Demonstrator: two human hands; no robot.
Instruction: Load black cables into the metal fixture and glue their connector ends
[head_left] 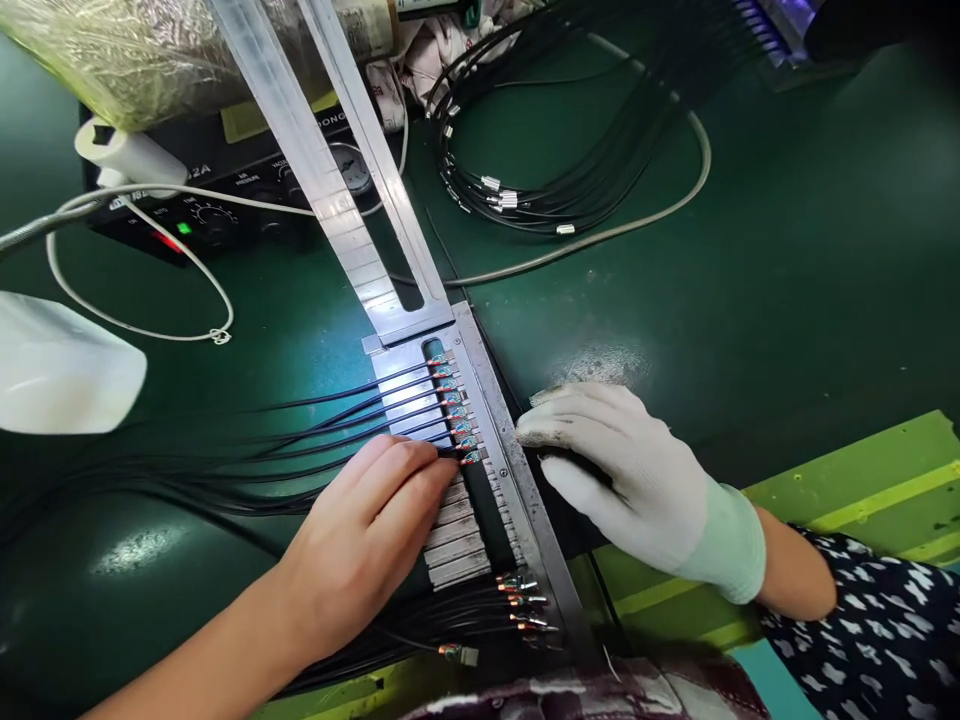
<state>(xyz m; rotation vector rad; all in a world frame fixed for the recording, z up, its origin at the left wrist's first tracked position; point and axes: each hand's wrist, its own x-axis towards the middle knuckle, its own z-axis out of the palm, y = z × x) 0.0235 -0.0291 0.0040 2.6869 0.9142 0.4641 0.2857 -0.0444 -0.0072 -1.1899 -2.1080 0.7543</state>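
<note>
A metal fixture [517,500] with a row of slots lies across the green table. Several black cables [337,425] run in from the left, their ends with coloured wires and small metal connectors [457,395] set side by side in the upper slots. My bare left hand [375,540] pinches a black cable close to the lowest seated connector; its fingertips partly hide the cable. My right hand [637,480], in a white glove, rests at the fixture's right edge, thumb and fingers apart, nothing visible between them. Below the slots lie more cable ends [529,605] with exposed coloured wires.
The fixture's hinged slotted cover [322,190] stands raised behind it. A black control box [247,200] with a gauge sits at the back left, a white container [67,365] at the left. Coiled black cables [525,200] and a grey hose [697,150] lie at the back.
</note>
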